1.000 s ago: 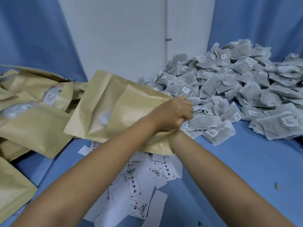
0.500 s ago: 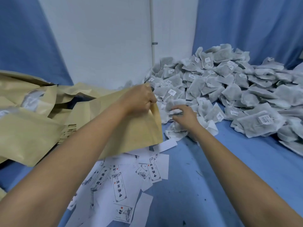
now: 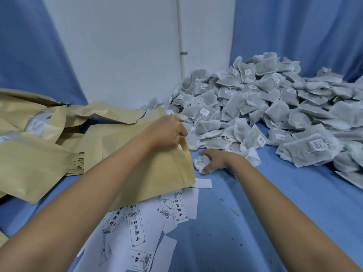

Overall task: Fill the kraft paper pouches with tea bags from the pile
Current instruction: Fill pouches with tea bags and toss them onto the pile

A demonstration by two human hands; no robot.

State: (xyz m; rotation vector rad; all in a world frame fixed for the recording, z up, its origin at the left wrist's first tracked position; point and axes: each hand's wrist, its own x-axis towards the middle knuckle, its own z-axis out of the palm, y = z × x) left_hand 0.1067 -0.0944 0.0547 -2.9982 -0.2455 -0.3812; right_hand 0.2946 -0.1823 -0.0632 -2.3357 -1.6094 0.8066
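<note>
Since half a second ago, drawn back off the foot of the pile of tea bags (image 3: 265,107) and down onto the blue cloth (image 3: 275,222): the right hand (image 3: 215,160), fingers curled round a scrunched clump of tea bags (image 3: 200,165). Clump just beside the right-hand edge of the kraft pouch (image 3: 157,173), not yet inside. Much as before, the left hand (image 3: 167,132), closed in a fist, gripping the pouch by its upper edge and holding that edge lifted. Rest of the pouch sloping down along the left forearm and over the papers beneath. Mouth of the pouch turned from the camera, so open or closed hard to tell.

Behind the right hand, the pile itself: grey-white sachets with small white tags, heaped against the white wall (image 3: 117,55) and the blue curtain (image 3: 294,36), spilling toward the right edge of view. To the left, more pouches (image 3: 33,165) in a loose heap, some bulging, and a flat stack (image 3: 77,163) just behind the held one. Nearer the camera, printed white labels (image 3: 137,230) scattered on the cloth, a few partly under the held pouch; some small green crumbs on the cloth too
</note>
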